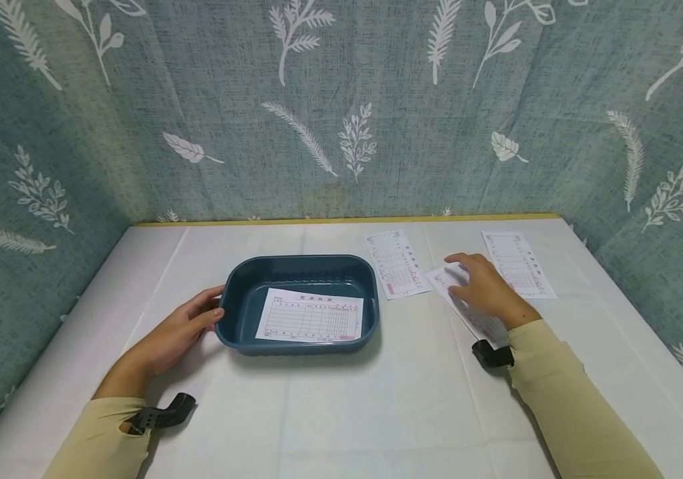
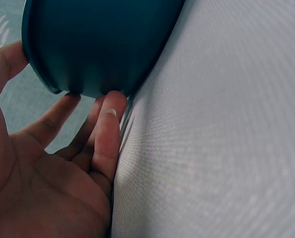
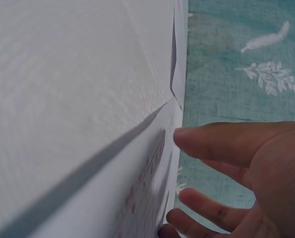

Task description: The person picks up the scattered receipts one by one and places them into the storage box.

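left hand (image 1: 182, 329) — fingers straight, pressed against tray (image 1: 239, 293) at its 9 o'clock wall, likely steadying it | tray mid-counter (image 1: 377, 399), one slip (image 1: 311, 316) flat inside | right hand (image 1: 485, 289) — spread, fingertips on a loose slip (image 1: 445, 277) at tray's 3 o'clock, seemingly to drag it free | two more slips (image 1: 395, 263) flank it

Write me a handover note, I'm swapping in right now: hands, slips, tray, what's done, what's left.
Left hand: open, fingers touching the tray at its left end.
Right hand: open, lying flat on the middle slip, not lifting it.
Done: one slip in the tray.
Left: three slips on the table right of the tray: the middle one, the left slip and the right slip.
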A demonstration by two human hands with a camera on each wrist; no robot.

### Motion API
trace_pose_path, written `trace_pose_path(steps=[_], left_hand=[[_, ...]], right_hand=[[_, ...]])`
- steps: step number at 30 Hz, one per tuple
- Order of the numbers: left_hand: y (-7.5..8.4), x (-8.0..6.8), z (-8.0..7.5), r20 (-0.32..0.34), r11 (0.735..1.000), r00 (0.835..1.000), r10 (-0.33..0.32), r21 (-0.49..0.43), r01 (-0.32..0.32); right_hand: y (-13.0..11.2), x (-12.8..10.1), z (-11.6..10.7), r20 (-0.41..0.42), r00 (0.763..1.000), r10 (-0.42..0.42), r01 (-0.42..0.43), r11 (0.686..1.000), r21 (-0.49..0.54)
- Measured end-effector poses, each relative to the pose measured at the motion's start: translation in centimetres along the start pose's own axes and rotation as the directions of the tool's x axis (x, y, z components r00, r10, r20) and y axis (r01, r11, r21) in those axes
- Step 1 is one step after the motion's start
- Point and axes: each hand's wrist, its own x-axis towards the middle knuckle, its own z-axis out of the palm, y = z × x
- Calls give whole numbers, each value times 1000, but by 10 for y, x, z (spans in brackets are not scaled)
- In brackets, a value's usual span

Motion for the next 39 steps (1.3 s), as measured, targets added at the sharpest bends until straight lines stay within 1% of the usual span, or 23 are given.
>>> trace_pose_path(steps=[6, 9, 21, 26, 31, 39], left_hand=[[1, 1, 0, 5, 1000, 1000, -8, -9, 8], [1, 1, 1, 5, 1000, 1000, -7, -7, 7], [-1, 1, 0, 2, 1000, 1000, -16, -6, 16], [-1, -1, -1, 10, 1000, 1000, -19, -11, 19], [-1, 1, -1, 11, 999, 999, -32, -3, 32], [0, 0, -1, 18, 1000, 1000, -10, -16, 11]], right_hand=[[2, 2, 0, 37, 997, 60, -60, 998, -14], [3, 3, 0, 50, 997, 62, -61, 998, -19], [5, 1, -4, 56, 997, 55, -54, 998, -19], [5, 2, -5, 51, 996, 73, -72, 997, -25], [6, 0, -5, 33, 995, 93, -92, 995, -26], [6, -1, -5, -12, 998, 68, -68, 997, -30]])
